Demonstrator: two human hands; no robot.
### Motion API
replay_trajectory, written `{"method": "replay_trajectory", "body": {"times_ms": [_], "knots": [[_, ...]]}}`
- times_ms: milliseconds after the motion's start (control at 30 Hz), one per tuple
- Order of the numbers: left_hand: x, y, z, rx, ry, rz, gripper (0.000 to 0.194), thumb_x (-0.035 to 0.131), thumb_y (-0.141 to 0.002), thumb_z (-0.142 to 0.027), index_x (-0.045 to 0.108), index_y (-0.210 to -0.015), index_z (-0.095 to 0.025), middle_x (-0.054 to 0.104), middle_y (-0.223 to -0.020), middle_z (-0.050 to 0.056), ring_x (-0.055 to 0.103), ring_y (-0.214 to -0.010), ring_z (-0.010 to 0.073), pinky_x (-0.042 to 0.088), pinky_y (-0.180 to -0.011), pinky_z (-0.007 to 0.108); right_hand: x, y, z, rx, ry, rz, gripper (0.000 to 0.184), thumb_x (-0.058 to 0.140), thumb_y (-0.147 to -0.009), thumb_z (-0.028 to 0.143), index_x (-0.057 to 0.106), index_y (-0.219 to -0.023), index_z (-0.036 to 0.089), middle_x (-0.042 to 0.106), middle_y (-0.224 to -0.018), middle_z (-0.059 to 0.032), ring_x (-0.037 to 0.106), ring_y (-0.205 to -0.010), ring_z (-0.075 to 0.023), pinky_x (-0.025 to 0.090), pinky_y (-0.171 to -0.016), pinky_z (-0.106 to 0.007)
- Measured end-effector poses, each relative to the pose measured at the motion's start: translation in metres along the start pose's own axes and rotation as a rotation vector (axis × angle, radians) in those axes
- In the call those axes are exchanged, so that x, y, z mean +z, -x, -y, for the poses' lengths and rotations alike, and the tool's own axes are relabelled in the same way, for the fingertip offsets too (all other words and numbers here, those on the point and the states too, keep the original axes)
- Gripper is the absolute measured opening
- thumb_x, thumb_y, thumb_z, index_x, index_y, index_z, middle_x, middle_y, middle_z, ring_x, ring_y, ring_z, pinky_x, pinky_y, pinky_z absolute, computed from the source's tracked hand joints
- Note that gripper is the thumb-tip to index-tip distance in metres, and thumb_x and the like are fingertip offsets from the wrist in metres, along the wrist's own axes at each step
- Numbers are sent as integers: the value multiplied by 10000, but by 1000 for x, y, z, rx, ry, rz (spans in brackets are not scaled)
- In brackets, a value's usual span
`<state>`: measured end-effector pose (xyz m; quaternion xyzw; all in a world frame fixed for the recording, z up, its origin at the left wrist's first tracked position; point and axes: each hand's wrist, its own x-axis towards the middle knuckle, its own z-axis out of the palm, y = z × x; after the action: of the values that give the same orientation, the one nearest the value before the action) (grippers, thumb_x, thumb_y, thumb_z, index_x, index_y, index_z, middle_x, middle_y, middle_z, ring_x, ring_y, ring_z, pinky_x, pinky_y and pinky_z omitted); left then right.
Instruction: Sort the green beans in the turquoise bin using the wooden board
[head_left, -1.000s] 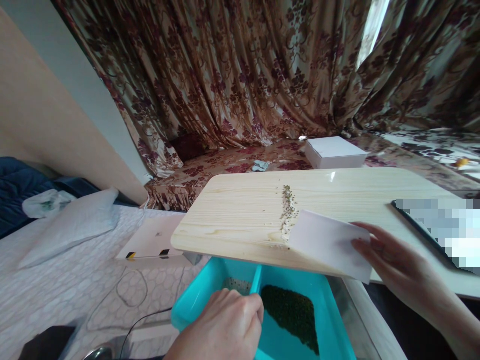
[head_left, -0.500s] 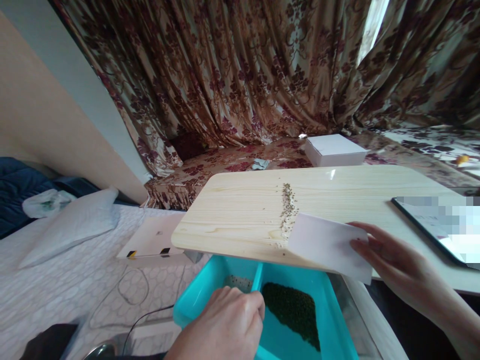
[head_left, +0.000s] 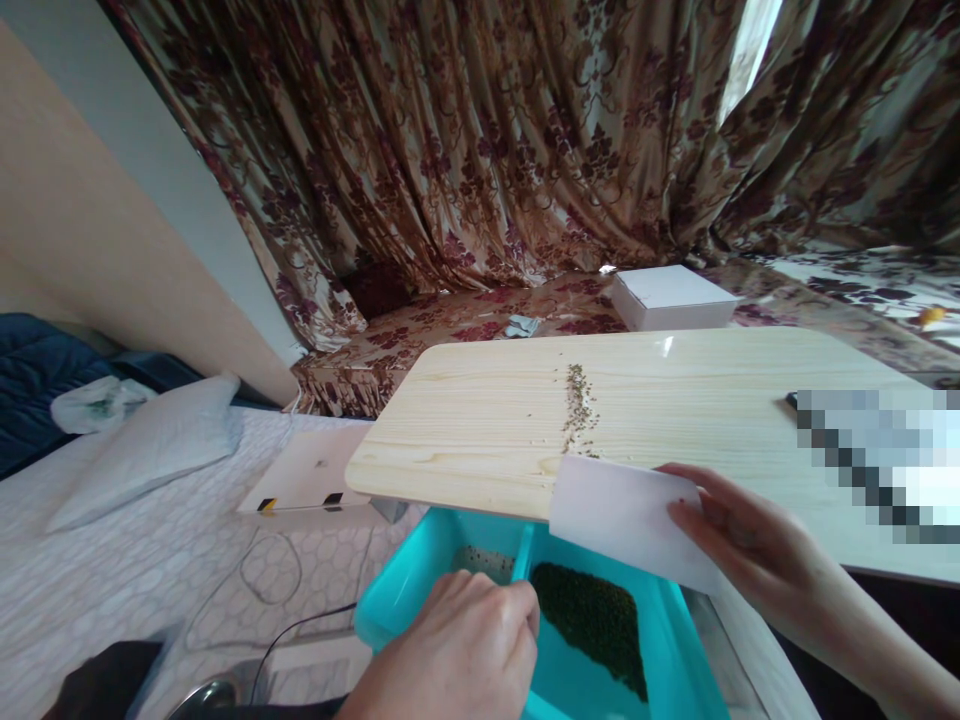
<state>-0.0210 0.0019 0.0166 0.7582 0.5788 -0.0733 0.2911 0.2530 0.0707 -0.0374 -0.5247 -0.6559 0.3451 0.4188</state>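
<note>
My right hand pinches a white sheet of paper or thin card. The sheet's left part lies over the front edge of the light wooden tabletop, beside a strip of small seed-like bits. Below that edge is a turquoise two-compartment bin. My left hand is closed over the bin's divider, its fingertips hidden. Dark green granules lie in the right compartment, and pale speckled bits show in the left one.
A tablet-like slab, partly pixelated, lies on the tabletop's right side. Behind the table stands a white box. To the left are a bed with a pillow, a flat white case and a loose cable.
My right hand has drawn the paper toward me and left, so it now overhangs the table edge above the bin. The left hand keeps its place on the bin.
</note>
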Motion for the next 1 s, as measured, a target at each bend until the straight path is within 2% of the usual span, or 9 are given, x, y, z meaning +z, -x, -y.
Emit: {"method": "replay_trajectory", "body": {"times_ms": [67,100,200,300,367,500,667,833,1000], "knots": [[3,-3,-5,39,-50,16,356,351,-958,-176,696,-1047,-181,723,-1019,131,657,-1023,334,471,-907,446,-10,3,0,21,-12,19,544,653,-844,652,733,-1156,214,707,-681,-42,672,-575,-196,556,-483,-254],[5,-5,-8,69,-85,24,352,361,-945,-172,699,-1044,-168,724,-1006,145,664,-1005,344,477,-890,452,-17,3,0,24,2,-11,513,675,-843,614,723,-1178,230,742,-748,-57,707,-633,-211,584,-534,-262],[12,-15,-20,175,-170,20,317,399,-902,-164,705,-982,-161,727,-886,153,691,-883,349,493,-791,433,-36,0,-4,2,47,-173,459,741,-772,555,716,-1137,278,754,-729,-45,729,-635,-239,593,-519,-282],[20,-27,-32,260,-218,30,276,445,-877,-165,712,-948,-149,733,-828,166,699,-769,337,483,-718,404,-42,-7,-8,4,53,-215,420,752,-734,514,709,-1080,281,787,-750,-53,752,-653,-261,616,-555,-317],[22,-34,-40,298,-201,40,237,484,-892,-202,713,-930,-155,736,-813,167,697,-732,325,476,-702,392,-39,-11,-12,16,57,-188,397,746,-744,496,705,-1068,269,791,-742,-54,751,-647,-259,626,-585,-334],[22,-40,-51,345,-157,36,188,556,-900,-247,716,-891,-147,732,-770,172,704,-702,318,472,-695,388,-32,-13,-24,15,99,-170,397,707,-792,537,711,-1096,282,777,-713,-21,709,-583,-235,600,-523,-336],[12,-38,-60,334,-202,105,236,535,-876,-163,738,-969,-86,745,-807,203,724,-744,342,486,-682,395,-32,-9,-23,-1,50,-167,414,693,-818,555,698,-1150,308,797,-805,-24,724,-655,-237,604,-559,-325],[1,-34,-66,314,-225,170,295,479,-881,-111,735,-1019,-56,751,-854,219,725,-781,342,491,-675,388,-21,-14,-12,13,76,-140,408,706,-786,543,700,-1070,249,708,-629,-8,602,-505,-186,506,-442,-283],[9,-41,-58,347,-192,125,252,542,-845,-174,733,-992,-99,750,-825,204,716,-752,337,495,-684,399,-1,-24,-7,16,63,-135,384,673,-763,524,684,-1011,231,627,-560,27,547,-484,-168,452,-433,-282]]}}
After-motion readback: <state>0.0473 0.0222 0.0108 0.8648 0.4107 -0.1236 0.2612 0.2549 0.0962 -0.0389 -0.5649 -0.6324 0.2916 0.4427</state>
